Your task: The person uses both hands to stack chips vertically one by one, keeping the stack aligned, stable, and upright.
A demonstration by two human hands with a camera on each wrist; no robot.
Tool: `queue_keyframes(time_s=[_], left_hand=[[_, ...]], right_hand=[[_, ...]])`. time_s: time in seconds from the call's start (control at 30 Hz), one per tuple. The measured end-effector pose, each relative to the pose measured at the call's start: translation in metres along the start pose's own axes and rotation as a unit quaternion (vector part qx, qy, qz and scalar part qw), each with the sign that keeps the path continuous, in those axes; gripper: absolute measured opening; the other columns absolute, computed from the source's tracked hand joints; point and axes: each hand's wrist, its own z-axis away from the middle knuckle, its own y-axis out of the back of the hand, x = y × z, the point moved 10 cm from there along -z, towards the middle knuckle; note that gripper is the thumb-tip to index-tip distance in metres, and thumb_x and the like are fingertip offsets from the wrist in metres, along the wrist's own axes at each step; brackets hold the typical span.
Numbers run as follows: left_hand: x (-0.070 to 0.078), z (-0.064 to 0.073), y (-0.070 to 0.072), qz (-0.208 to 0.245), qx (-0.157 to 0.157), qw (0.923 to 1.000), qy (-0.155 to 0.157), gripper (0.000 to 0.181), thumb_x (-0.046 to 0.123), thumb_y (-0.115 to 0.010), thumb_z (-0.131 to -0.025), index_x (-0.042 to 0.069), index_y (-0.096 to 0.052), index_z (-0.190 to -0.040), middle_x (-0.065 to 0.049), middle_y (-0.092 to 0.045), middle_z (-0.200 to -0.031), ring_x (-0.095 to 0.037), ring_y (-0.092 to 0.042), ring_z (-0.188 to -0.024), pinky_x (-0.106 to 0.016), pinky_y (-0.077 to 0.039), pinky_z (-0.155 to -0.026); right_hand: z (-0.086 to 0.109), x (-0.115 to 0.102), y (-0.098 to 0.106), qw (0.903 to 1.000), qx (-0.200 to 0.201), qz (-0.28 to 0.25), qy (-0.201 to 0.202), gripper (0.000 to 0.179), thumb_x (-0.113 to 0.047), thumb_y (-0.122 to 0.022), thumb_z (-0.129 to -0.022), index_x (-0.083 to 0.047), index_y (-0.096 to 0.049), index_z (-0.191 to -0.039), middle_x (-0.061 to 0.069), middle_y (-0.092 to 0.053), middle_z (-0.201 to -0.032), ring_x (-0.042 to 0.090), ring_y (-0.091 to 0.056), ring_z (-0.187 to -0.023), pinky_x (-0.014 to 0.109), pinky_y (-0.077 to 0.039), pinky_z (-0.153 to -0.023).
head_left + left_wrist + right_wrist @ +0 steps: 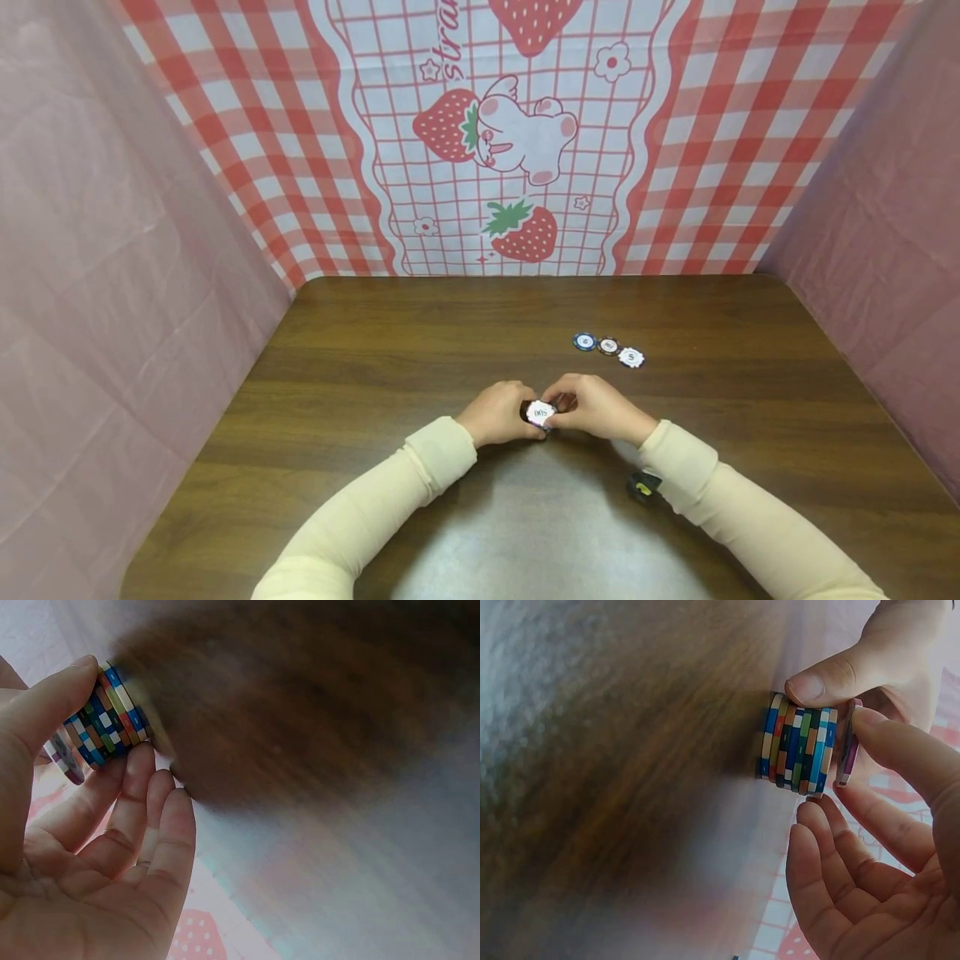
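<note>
My left hand [497,414] grips a stack of poker chips [799,746] with the thumb on one side and fingers on the other. The stack's edges show blue, green, orange, yellow and white blocks. Between thumb and finger, my right hand [602,408] pinches a single purple and white poker chip [848,746], its face marked 500 in the head view. That chip is slightly tilted at the top end of the stack, with a narrow gap visible in the right wrist view. The right hand's other fingers are loosely bent beside the stack.
On the brown wooden table [360,358], a blue chip [585,341], a dark chip [609,345] and a white chip [632,357] lie flat in a row beyond my hands. A black and yellow-green object [642,486] is beside my right cuff. Cloth walls surround the table.
</note>
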Motion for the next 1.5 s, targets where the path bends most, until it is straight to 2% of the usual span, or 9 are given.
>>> queue_keyframes(time_s=[0.37, 0.6, 0.93, 1.27, 1.5], left_hand=[[0.000, 0.000, 0.000, 0.001, -0.004, 1.0000, 0.004, 0.033, 0.034, -0.084, -0.073, 0.014, -0.073, -0.096, 0.004, -0.070, -0.089, -0.007, -0.059, -0.077, -0.022, -0.047, -0.071], [-0.001, 0.000, -0.002, 0.004, -0.005, 1.0000, 0.004, 0.035, 0.034, -0.084, -0.073, 0.014, -0.073, -0.099, 0.004, -0.070, -0.092, -0.008, -0.060, -0.081, -0.022, -0.047, -0.073], [-0.001, 0.000, -0.002, 0.000, -0.005, 1.0000, 0.002, 0.034, 0.034, -0.084, -0.073, 0.014, -0.073, -0.098, 0.003, -0.070, -0.091, -0.008, -0.059, -0.080, -0.022, -0.047, -0.073], [-0.001, -0.001, 0.000, 0.002, -0.003, 1.0000, 0.000, 0.035, 0.033, -0.084, -0.073, 0.014, -0.074, -0.101, 0.003, -0.071, -0.093, -0.009, -0.061, -0.082, -0.022, -0.048, -0.075], [0.000, -0.001, -0.001, -0.004, -0.006, 1.0000, 0.001, 0.033, 0.034, -0.084, -0.073, 0.014, -0.073, -0.096, 0.004, -0.068, -0.087, -0.007, -0.057, -0.077, -0.022, -0.046, -0.071]], right_hand=[[0.000, 0.003, -0.002, 0.9999, -0.007, 0.000, -0.011, 0.025, -0.013, -0.082, -0.076, -0.003, -0.072, -0.097, 0.005, -0.070, -0.087, 0.009, -0.062, -0.075, 0.023, -0.053, -0.067], [0.002, 0.007, -0.004, 0.9996, -0.015, -0.003, -0.025, 0.025, -0.012, -0.081, -0.077, -0.003, -0.072, -0.098, 0.004, -0.071, -0.088, 0.011, -0.063, -0.075, 0.022, -0.051, -0.067], [0.000, 0.009, -0.005, 0.9997, -0.014, 0.000, -0.021, 0.024, -0.012, -0.081, -0.077, -0.003, -0.073, -0.098, 0.004, -0.071, -0.086, 0.004, -0.060, -0.073, 0.019, -0.050, -0.065], [0.000, 0.006, -0.002, 0.9996, -0.010, -0.009, -0.023, 0.027, -0.012, -0.081, -0.077, -0.001, -0.072, -0.100, 0.007, -0.072, -0.088, 0.005, -0.061, -0.073, 0.019, -0.051, -0.065], [0.002, 0.014, 0.005, 0.9987, 0.004, -0.018, -0.049, 0.032, -0.016, -0.081, -0.078, -0.001, -0.071, -0.106, 0.006, -0.072, -0.092, 0.008, -0.062, -0.077, 0.020, -0.052, -0.068]])
